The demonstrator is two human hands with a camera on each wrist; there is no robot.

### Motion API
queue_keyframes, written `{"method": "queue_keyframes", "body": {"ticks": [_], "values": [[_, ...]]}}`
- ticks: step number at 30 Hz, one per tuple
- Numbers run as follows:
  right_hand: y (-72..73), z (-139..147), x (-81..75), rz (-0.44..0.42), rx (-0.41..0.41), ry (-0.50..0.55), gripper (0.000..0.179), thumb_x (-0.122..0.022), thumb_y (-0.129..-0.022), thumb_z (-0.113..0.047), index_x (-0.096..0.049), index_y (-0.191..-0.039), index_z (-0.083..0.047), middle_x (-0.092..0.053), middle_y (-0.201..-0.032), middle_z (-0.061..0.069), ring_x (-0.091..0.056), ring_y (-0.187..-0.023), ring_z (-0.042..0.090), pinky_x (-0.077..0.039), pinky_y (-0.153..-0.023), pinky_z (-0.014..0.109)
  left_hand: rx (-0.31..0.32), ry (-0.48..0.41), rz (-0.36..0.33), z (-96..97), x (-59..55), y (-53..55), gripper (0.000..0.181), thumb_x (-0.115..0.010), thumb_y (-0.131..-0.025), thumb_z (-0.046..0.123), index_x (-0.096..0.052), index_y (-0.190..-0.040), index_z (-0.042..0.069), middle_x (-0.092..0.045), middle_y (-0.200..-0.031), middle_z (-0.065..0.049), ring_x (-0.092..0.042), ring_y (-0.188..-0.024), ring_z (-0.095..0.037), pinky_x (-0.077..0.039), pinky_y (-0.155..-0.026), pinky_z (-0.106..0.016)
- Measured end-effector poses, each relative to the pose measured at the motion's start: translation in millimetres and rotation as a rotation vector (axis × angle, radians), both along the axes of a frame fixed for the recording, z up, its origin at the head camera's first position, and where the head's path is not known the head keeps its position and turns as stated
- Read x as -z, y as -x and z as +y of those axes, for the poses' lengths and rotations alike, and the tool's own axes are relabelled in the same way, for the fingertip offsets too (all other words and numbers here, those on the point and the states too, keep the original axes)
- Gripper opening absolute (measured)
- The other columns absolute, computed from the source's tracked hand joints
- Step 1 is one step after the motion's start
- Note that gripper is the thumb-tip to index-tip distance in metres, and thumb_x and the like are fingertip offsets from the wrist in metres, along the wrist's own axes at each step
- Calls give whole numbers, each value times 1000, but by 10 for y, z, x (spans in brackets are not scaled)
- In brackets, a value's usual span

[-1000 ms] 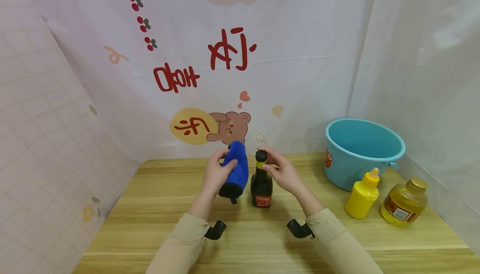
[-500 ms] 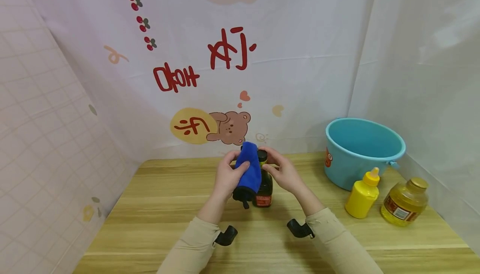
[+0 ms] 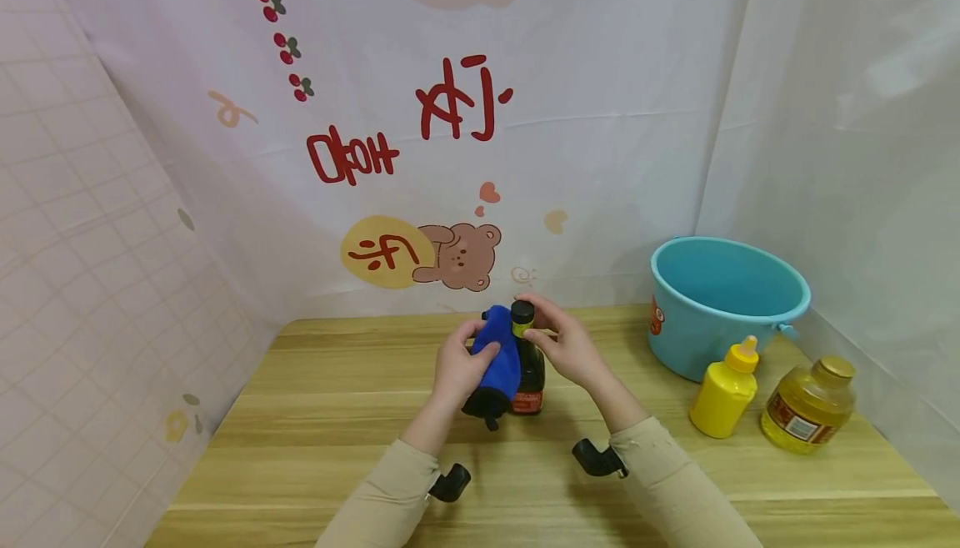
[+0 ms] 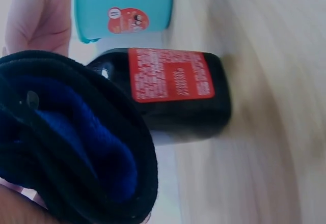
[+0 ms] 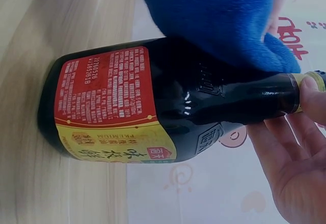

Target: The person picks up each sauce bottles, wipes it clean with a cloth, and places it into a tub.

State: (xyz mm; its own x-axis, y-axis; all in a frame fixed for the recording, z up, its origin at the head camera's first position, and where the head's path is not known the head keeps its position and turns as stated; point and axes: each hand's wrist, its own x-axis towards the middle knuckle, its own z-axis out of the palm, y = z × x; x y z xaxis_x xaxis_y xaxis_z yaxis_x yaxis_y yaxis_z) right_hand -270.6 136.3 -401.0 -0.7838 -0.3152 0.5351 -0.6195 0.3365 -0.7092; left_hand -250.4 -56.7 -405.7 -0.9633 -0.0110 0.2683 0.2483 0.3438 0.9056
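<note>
A dark soy sauce bottle with a black cap and a red and yellow label stands upright on the wooden table. My right hand holds it by the neck, thumb on the yellow band under the cap. My left hand grips a folded blue cloth with black edging. The cloth lies against the bottle's left side and covers part of it in the head view. Its rolled black edge fills the near side of the left wrist view. In the right wrist view the blue cloth presses along the bottle's shoulder.
To the right stands a light blue bucket. In front of it are a yellow squeeze bottle and a jar of yellow oil with a gold cap. A printed white curtain hangs behind the wooden table.
My left hand has brought the blue cloth rightward onto the bottle, then slid it slightly down its side. The right hand keeps its hold on the neck.
</note>
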Motion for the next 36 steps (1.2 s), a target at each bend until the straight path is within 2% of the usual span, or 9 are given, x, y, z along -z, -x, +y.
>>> {"method": "queue_keyframes", "body": {"ticks": [7,14,25,29,36], "values": [[-17,-11,-16,-25,4,4,52,-63,-94,1,-51,-143,-9,-67,-112,15,-66,-103,32,-54,-86,50,1,80,39,-26,82,25,19,-72,-90,10,-69,-108,10,-69,-109,-10,-63,-102,-32,-49,-91,-54],[-28,-17,-26,-45,6,15,51,-63,-94,1,-51,-143,-9,-66,-113,17,-66,-105,35,-54,-86,52,0,132,26,-68,171,50,18,-71,-90,8,-70,-107,8,-68,-112,-12,-63,-106,-33,-48,-94,-55],[-10,-12,-15,-37,13,-3,50,-63,-95,0,-51,-143,-10,-66,-115,16,-66,-106,35,-54,-85,52,-34,202,-35,-131,439,112,16,-74,-86,4,-69,-101,7,-68,-109,-14,-62,-106,-35,-46,-96,-53],[-9,-18,-15,-32,11,-4,50,-62,-95,0,-51,-143,-9,-66,-115,16,-66,-106,35,-54,-84,51,-29,260,-23,-147,536,125,17,-75,-84,3,-68,-98,6,-69,-108,-15,-63,-104,-36,-48,-94,-53],[-24,-14,-14,-31,17,-9,53,-63,-94,3,-50,-144,-10,-66,-115,15,-66,-105,34,-55,-83,49,-5,326,7,-161,583,119,19,-75,-82,4,-67,-100,6,-69,-110,-17,-63,-105,-38,-49,-92,-52]]}}
